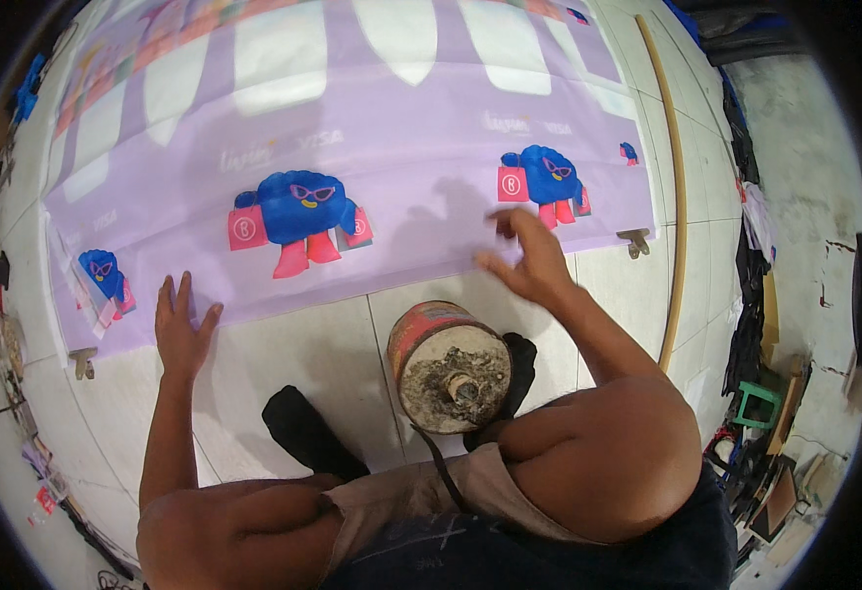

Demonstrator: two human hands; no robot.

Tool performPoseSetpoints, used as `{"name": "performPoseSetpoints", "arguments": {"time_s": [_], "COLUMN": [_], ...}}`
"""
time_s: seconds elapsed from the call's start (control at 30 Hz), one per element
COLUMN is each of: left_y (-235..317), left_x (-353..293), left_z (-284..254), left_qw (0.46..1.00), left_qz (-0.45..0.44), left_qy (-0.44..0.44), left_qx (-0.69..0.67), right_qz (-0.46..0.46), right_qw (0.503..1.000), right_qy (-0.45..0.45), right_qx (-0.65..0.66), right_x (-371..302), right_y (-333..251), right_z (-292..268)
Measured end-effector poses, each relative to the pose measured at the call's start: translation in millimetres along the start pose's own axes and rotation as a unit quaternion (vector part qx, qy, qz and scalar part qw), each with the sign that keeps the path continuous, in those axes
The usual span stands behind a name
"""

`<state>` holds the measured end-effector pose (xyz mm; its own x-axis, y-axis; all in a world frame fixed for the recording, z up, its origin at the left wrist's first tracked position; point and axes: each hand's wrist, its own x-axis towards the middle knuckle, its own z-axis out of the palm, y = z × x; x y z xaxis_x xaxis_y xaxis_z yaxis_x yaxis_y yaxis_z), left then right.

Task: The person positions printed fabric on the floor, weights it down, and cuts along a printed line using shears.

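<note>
A large lilac printed banner [392,236] with blue cartoon figures is spread over the tiled floor in front of me. My left hand [184,320] lies on its near left edge, fingers stretched out. Above the near right part, beside a blue figure with pink bags, hovers my right hand [527,258], its fingers bent and apart with nothing in them. One metal bulldog clip [83,362] grips the banner's near left corner and another clip [634,242] the near right corner. Between my feet stands a round can [451,369] with a crusted, grey-white top and a stub at its middle.
A long tan pole [674,197] lies along the banner's right side. Black cloth and a green plastic stool [756,404] stand by the right wall among clutter. More odds and ends line the left edge. My feet in black socks [311,433] flank the can.
</note>
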<state>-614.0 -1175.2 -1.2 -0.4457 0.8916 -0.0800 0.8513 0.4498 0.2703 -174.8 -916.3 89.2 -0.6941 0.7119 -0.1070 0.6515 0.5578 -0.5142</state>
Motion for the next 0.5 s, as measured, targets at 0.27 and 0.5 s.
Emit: {"name": "performPoseSetpoints", "arguments": {"time_s": [0.27,0.5], "left_y": [-0.1,-16.4], "left_x": [4.0,4.3], "left_z": [2.2,1.9], "left_qw": [1.0,1.0], "left_qz": [0.009,0.015], "left_qy": [0.004,0.022], "left_qx": [-0.013,-0.006], "right_qz": [-0.32,-0.161], "right_qw": [0.928,0.977], "right_qy": [-0.191,-0.114], "right_qx": [-0.011,0.076], "right_x": [-60.3,-61.9], "right_y": [-61.6,-70.5], "right_z": [-2.6,-9.9]}}
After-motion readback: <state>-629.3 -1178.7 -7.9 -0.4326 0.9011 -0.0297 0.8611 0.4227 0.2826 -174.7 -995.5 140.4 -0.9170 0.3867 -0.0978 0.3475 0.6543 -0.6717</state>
